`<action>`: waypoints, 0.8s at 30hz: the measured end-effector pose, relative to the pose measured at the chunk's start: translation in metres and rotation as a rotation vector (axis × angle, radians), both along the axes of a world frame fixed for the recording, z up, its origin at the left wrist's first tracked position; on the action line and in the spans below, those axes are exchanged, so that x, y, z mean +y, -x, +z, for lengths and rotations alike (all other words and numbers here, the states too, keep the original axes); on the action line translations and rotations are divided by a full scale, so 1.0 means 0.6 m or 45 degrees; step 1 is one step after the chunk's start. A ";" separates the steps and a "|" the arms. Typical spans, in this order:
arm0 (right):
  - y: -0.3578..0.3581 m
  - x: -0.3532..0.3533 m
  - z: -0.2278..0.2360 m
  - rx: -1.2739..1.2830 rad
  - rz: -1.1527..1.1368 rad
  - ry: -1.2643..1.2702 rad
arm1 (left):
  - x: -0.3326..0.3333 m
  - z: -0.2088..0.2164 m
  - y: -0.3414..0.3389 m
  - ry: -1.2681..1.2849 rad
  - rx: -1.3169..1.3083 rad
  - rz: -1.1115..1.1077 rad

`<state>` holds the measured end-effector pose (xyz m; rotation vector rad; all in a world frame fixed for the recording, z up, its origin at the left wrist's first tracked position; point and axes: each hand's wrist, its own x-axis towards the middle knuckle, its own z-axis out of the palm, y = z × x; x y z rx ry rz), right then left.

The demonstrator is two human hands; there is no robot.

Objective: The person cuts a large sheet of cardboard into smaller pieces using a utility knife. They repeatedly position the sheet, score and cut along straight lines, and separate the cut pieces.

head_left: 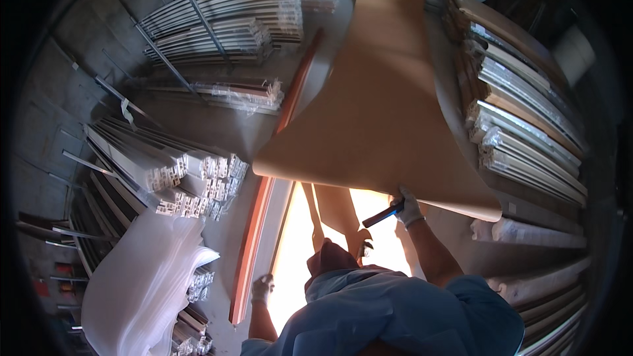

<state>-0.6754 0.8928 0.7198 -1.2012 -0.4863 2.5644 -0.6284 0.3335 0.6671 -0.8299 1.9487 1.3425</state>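
Note:
My right hand [410, 207], in a pale glove, is closed around a dark, bar-shaped tool with a blue edge [384, 214]; its exact kind is too small to make out. Its upper fingers meet the lower edge of a wide brown paper sheet [369, 112], which runs away from me and curls at its near edge. Lower left is my gloved left hand [262, 287], between a long reddish-brown profile [254, 244] and a glaring white patch [290, 257]. The fingers of that hand are too small and dark to read.
Bundles of wrapped profiles [224, 16] stand on racks at the left and far left. White foam sheeting [142, 283] drapes over the near-left stack. More long profiles [527, 118] are stacked at the right, with wrapped lengths [541, 234] below them.

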 end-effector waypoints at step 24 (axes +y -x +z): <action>-0.508 -0.503 -0.139 -0.122 0.161 -0.005 | -0.638 0.033 -0.724 0.269 -0.639 0.250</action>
